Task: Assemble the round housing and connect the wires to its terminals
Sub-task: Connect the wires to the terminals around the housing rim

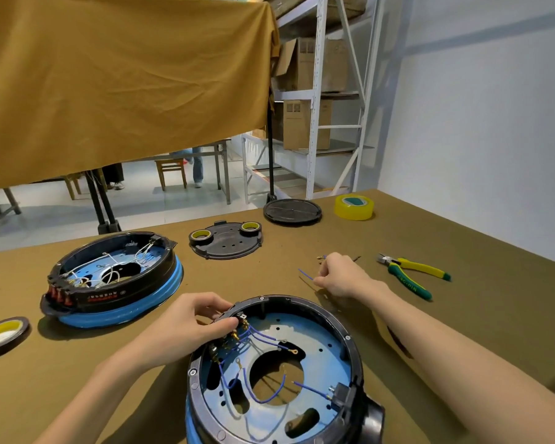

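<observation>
Blue plastic is ringing the round black-rimmed housing [279,373] that is sitting at the near edge of the olive-brown cloth-covered worktop [462,315], open side up, with several blue wires [257,338] already running from a row of brass terminals [237,328] at its far-left rim. The left hand [186,328] is curling over that rim, its fingers and thumb gripping the terminal block, apparently steadying it. The right hand [343,277] is reaching just beyond the housing's far rim and is pinching a loose short blue wire [305,274] off the worktop, beside a few small brass connectors [320,257]. The wiring step seems to be under way, with more leads to go. Next, the wire would need carrying back over the rim and its end seating on a free terminal by the left fingers. Yellow-and-green cutters [414,276] are lying towards the right edge; a second, wired housing [113,277] is sitting towards the left edge.
</observation>
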### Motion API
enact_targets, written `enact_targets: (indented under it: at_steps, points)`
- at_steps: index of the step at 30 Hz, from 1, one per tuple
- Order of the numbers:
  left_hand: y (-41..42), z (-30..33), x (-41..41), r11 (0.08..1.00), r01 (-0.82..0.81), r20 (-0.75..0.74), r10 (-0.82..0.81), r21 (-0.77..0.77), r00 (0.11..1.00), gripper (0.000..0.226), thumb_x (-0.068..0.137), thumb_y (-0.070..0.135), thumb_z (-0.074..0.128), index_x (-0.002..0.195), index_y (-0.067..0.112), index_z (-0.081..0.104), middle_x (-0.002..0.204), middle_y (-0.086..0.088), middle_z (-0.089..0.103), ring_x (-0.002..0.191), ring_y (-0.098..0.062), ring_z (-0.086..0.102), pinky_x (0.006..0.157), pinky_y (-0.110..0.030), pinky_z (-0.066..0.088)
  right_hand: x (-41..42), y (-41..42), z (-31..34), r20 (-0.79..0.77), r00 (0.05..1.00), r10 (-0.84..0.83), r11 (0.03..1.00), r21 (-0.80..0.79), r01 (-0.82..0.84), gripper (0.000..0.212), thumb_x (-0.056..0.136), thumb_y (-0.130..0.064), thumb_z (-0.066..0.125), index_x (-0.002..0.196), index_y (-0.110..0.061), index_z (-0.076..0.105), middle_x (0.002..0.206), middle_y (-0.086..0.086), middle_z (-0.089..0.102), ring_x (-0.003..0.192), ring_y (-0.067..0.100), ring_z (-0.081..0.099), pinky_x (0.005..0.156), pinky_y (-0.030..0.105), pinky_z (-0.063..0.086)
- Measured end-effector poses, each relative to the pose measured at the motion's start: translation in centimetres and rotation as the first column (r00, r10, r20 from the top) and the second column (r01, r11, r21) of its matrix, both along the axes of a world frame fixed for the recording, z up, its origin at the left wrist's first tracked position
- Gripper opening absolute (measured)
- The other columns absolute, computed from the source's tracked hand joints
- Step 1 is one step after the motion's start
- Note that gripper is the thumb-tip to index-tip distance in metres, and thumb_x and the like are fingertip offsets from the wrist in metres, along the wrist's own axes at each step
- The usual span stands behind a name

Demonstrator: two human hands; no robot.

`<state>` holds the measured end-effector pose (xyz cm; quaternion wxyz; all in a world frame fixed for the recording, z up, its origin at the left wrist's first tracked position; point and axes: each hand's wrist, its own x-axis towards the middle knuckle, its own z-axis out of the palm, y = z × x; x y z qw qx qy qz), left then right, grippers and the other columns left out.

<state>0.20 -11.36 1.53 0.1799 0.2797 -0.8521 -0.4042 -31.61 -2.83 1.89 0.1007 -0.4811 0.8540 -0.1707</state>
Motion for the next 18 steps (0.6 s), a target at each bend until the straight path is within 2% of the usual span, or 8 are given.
enact_targets:
  at_steps: [3, 7, 9, 11, 14, 16, 18]
  points:
    - [-0.6, 0.0, 0.3, 1.0, 0.023, 0.017, -0.023, 0.002, 1.0, 0.022, 0.087, 0.048, 0.075, 0.102, 0.032, 0.077, 0.101, 0.011, 0.076, 0.094, -0.008, 0.071, 0.083, -0.033, 0.059, -0.3, 0.7, 0.5, 0.068, 0.997, 0.025, 0.997, -0.075, -0.019, 0.019, 0.094, -0.025, 0.072, 0.078, -0.016, 0.069, 0.082, 0.003, 0.071, 0.081, 0.019, 0.066, 0.075, 0.033, 0.051]
    - [-1.4, -0.2, 0.9, 1.0, -0.003, 0.002, 0.003, -0.002, 1.0, 0.022, 0.083, 0.053, 0.073, 0.103, 0.045, 0.075, 0.102, 0.008, 0.076, 0.095, -0.009, 0.071, 0.087, -0.035, 0.058, -0.2, 1.9, 0.0, 0.001, 0.998, 0.055, 0.997, -0.055, -0.055, 0.011, 0.094, -0.027, 0.071, 0.09, -0.017, 0.073, 0.095, 0.004, 0.074, 0.091, 0.022, 0.068, 0.08, 0.035, 0.054]
    - [-1.6, -0.4, 1.1, 0.999, -0.037, -0.029, 0.037, -0.014, 0.999, 0.019, 0.084, 0.05, 0.073, 0.103, 0.048, 0.075, 0.101, 0.01, 0.076, 0.094, -0.006, 0.07, 0.086, -0.033, 0.057, 0.0, 2.5, -0.5, -0.036, 0.997, 0.073, 0.996, -0.039, -0.074, 0.014, 0.096, -0.03, 0.067, 0.101, -0.018, 0.072, 0.102, 0.003, 0.073, 0.096, 0.022, 0.067, 0.085, 0.038, 0.056]
    - [-1.9, -0.6, 1.1, 0.997, -0.067, -0.04, 0.066, -0.027, 0.997, 0.016, 0.086, 0.047, 0.073, 0.102, 0.047, 0.076, 0.1, 0.013, 0.076, 0.093, -0.005, 0.07, 0.084, -0.03, 0.055, 0.0, 3.1, -0.7, -0.035, 0.992, 0.122, 0.991, -0.051, -0.123, 0.018, 0.096, -0.036, 0.065, 0.106, -0.022, 0.069, 0.1, -0.002, 0.072, 0.094, 0.019, 0.067, 0.084, 0.036, 0.055]
    - [-2.3, -0.6, 1.3, 0.994, -0.103, -0.039, 0.101, -0.039, 0.994, 0.011, 0.09, 0.038, 0.074, 0.1, 0.038, 0.078, 0.098, 0.015, 0.076, 0.09, -0.004, 0.07, 0.083, -0.03, 0.053, 0.2, 4.1, -1.0, 0.075, 0.953, 0.294, 0.956, -0.038, -0.292, 0.016, 0.091, -0.043, 0.071, 0.1, -0.029, 0.071, 0.083, -0.006, 0.067, 0.072, 0.007, 0.06, 0.068, 0.027, 0.047]
    - [-2.5, -0.6, 1.4, 0.991, -0.129, -0.042, 0.128, -0.039, 0.991, 0.011, 0.092, 0.033, 0.074, 0.101, 0.035, 0.078, 0.096, 0.015, 0.076, 0.089, -0.003, 0.069, 0.082, -0.027, 0.05, 0.5, 4.6, -1.4, 0.079, 0.932, 0.355, 0.935, -0.002, -0.355, 0.01, 0.088, -0.041, 0.075, 0.091, -0.032, 0.073, 0.083, -0.009, 0.062, 0.073, 0.005, 0.057, 0.065, 0.025, 0.046]
    - [-2.6, -0.6, 1.4, 0.988, -0.15, -0.048, 0.148, -0.032, 0.988, 0.011, 0.092, 0.031, 0.074, 0.102, 0.032, 0.078, 0.094, 0.014, 0.076, 0.089, -0.002, 0.068, 0.081, -0.024, 0.048, 0.5, 4.7, -1.9, 0.049, 0.937, 0.346, 0.938, -0.012, -0.345, 0.008, 0.091, -0.037, 0.075, 0.086, -0.032, 0.072, 0.086, -0.011, 0.064, 0.08, 0.006, 0.06, 0.068, 0.024, 0.047]
